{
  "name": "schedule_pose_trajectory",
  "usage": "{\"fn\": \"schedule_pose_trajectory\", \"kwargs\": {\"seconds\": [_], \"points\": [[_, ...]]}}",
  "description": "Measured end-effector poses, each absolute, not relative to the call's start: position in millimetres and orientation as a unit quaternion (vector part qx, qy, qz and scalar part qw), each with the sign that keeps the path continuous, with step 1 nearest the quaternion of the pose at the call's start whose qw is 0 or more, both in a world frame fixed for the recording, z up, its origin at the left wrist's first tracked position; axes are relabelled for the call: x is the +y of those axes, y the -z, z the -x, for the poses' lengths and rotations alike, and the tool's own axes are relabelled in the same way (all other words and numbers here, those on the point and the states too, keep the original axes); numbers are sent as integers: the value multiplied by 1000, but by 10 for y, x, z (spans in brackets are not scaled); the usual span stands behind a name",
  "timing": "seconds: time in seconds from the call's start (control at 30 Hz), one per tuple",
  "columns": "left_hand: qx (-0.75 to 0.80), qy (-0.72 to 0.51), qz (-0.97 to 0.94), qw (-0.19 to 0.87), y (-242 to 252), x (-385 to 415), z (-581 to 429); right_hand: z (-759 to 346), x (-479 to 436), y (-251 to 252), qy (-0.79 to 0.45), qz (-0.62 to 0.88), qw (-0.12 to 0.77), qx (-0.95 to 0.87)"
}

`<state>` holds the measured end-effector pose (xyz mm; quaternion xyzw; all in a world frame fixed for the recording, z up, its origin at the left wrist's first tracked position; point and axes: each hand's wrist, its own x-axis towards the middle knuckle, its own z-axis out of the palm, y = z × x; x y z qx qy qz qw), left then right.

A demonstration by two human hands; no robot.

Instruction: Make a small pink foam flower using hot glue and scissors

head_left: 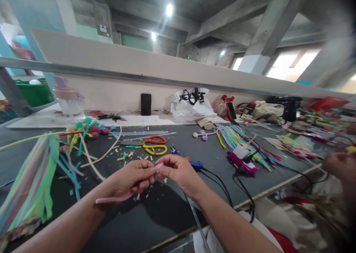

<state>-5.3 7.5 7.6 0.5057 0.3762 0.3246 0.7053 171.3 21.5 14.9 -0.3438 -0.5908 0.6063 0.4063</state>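
My left hand [136, 177] and my right hand [178, 173] meet above the dark table, fingertips pinched on a small pink fuzzy piece. A pink pipe cleaner [114, 199] sticks out to the left beneath my left hand; its other end is hidden by the fingers. Just behind my hands lie scissors with yellow handles [154, 149] and scissors with red handles [155, 139], among small cut scraps [126, 157]. A blue glue gun [196, 165] lies beside my right hand, partly covered by it.
Pipe cleaners [30, 178] lie bundled at left, near colourful fuzzy flowers [87, 128]. A purple glue gun [243, 163] with cables lies right, by more pipe cleaners [236, 134]. Along the back are a cup [69, 102], a phone [146, 104] and a white bag [191, 106]. A co-worker's hand [338, 164] shows far right.
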Motion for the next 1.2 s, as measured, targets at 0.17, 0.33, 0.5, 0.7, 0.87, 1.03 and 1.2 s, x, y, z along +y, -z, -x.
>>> {"fn": "schedule_pose_trajectory", "kwargs": {"seconds": [0.17,0.33,0.5,0.7,0.87,1.03,1.2], "points": [[367,-323,-476,731,-54,37,79,-1778,243,-204,-621,319,394,-598],[353,-330,-450,751,-15,54,67,-1753,242,-234,-593,347,397,-609],[335,-337,-424,771,5,42,46,-1714,212,-214,-573,364,394,-620],[345,-342,-422,765,-8,20,46,-1677,209,-102,-528,367,418,-642],[343,-346,-419,766,-29,25,49,-1720,266,-129,-576,365,389,-618],[324,-388,-378,776,26,92,154,-1849,289,-239,-502,351,425,-667],[301,-418,-295,805,29,163,227,-2034,-309,609,-505,207,251,-799]]}}
